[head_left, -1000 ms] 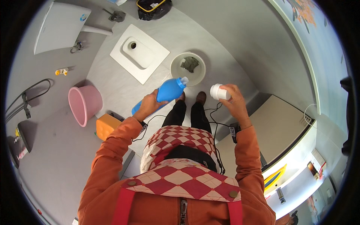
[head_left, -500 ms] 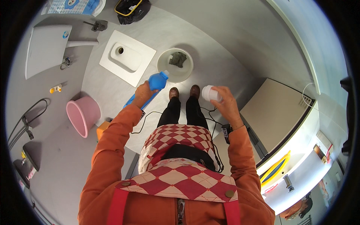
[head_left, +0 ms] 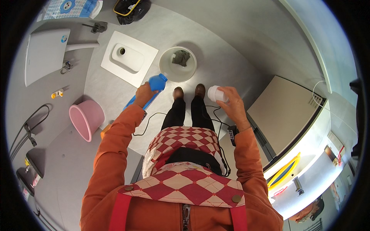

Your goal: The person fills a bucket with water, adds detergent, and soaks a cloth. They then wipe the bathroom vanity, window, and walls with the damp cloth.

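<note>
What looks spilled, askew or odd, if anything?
Nothing stands out: no spill or damage shows around the blue plastic bottle in the left hand or the cap-like white plastic cylinder in the right hand, and the round white bucket, holding crumpled dark-grey cloth, stands upright.

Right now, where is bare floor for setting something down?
Pale grey floor lies bare between the round white bucket and beige flat cabinet, and between the white squat toilet and pink plastic tub, left of the held blue plastic bottle. It's crowded around the brown shoes and thin black cables.

Blue bottle (head_left: 157, 82) partly behind left fingers (head_left: 151, 93), bin (head_left: 135, 16) cut off
</note>
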